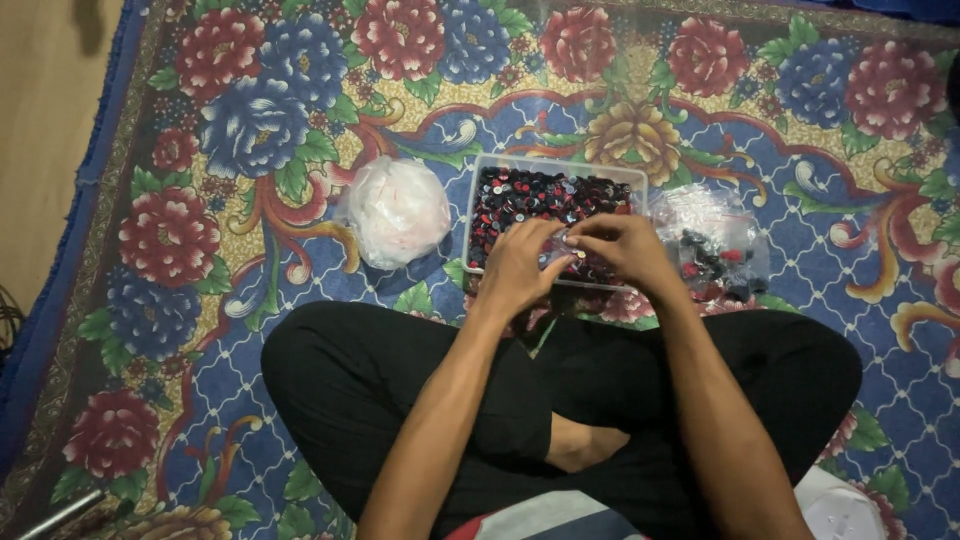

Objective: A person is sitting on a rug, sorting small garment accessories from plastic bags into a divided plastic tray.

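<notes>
A clear plastic tub (pixel 480 215) full of small dark and red round pieces sits on the floral rug before my crossed legs. Above its near edge, my left hand (pixel 518 265) and my right hand (pixel 622 245) meet fingertip to fingertip. Together they pinch a small clear plastic bag (pixel 562 250) holding a few of the pieces. The bag's lower part is hidden by my fingers.
A knotted whitish plastic bag (pixel 398 210) lies left of the tub. A clear bag with dark and red pieces (pixel 712 245) lies to its right. A white object (pixel 838 510) sits by my right knee. A bare floor strip (pixel 45 120) runs along the rug's left edge.
</notes>
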